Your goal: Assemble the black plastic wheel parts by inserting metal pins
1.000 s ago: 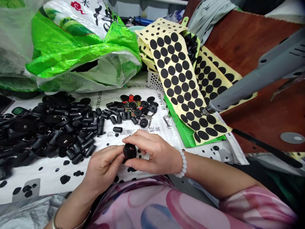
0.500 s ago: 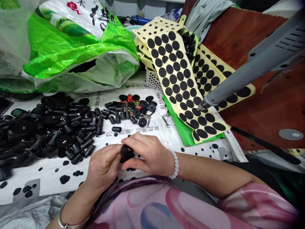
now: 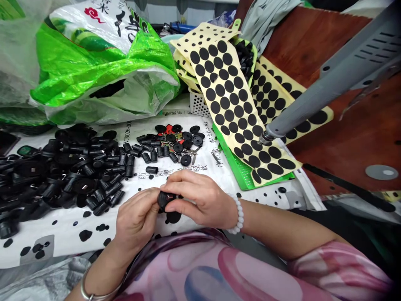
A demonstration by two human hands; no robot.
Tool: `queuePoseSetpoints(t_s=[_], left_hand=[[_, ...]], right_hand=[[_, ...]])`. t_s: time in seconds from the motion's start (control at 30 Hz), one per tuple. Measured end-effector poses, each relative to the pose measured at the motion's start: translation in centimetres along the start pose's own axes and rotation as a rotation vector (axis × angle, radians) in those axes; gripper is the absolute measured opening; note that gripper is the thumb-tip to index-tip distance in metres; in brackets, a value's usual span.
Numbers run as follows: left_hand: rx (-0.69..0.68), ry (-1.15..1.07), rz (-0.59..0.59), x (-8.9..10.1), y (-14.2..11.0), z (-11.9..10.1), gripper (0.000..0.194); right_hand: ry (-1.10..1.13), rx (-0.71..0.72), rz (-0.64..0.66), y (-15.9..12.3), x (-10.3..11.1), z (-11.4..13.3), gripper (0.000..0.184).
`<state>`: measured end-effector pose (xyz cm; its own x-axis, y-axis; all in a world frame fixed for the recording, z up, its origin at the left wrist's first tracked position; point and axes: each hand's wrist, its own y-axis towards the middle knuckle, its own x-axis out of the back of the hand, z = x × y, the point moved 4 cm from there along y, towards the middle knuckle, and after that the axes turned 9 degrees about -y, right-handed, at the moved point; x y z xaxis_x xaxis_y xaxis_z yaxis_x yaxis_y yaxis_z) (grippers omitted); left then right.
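Nearest, across the bottom, is pink patterned clothing (image 3: 244, 271) on a person seated at a crowded work surface. Just beyond it, two bare hands meet over a small round black part (image 3: 163, 201), held up in front of the body. This looks like close fingertip work, best done with one hand steadying the part and the other pressing lightly and squarely, so that it does not tilt or slip. The left hand (image 3: 136, 215) pinches the part's left side, thumb and fingers drawn together on it. The right hand (image 3: 199, 200), a beaded bracelet (image 3: 239, 217) at its wrist, has thumb and forefinger closed around the other side; its fingers hide much of the part. Beyond, on a white printed sheet (image 3: 69, 242), a heap of black parts (image 3: 102, 194) lies to the left, with small ridged cylinders (image 3: 146, 157) ahead. Farther right, a spotted yellow sheet (image 3: 230, 100) overlaps a green tray (image 3: 242, 177) beneath a slanting gray tool (image 3: 297, 106). At the back left slumps a green-and-white bag (image 3: 103, 62).
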<state>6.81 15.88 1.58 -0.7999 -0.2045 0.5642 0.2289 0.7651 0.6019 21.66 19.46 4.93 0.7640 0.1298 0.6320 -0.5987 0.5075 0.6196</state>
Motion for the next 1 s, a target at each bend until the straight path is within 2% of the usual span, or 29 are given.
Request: queuePoseSetpoints(t_s=[0.23,0.4,0.6,0.77,0.87,0.93,1.0], left_hand=[[0.010,0.028,-0.034,-0.1,-0.2,-0.5,0.017],[-0.028,-0.045,0.066,-0.4,0.4,-0.7,0.020],[-0.049,-0.103,0.159,-1.5,0.1,-0.1,0.027],[-0.001,-0.064,0.215,-2.0,0.1,0.2,0.027],[0.078,0.038,0.192,-0.6,0.3,1.2,0.026],[0.147,0.151,0.115,1.5,0.4,2.4,0.024],[0.237,0.298,-0.021,4.4,0.2,3.7,0.020]], right_hand=[[0.020,-0.005,-0.099,-0.7,-0.5,0.3,0.025],[0.053,-0.050,-0.082,-1.2,0.2,-0.1,0.017],[0.186,-0.201,-0.002,-2.4,0.1,-1.0,0.009],[0.250,-0.321,-0.111,-3.4,0.4,-2.0,0.008],[0.244,-0.408,-0.202,-4.3,1.3,-2.7,0.007],[0.224,-0.469,-0.250,-5.0,2.0,-3.2,0.008],[0.207,-0.512,-0.278,-5.7,2.6,-3.7,0.010]])
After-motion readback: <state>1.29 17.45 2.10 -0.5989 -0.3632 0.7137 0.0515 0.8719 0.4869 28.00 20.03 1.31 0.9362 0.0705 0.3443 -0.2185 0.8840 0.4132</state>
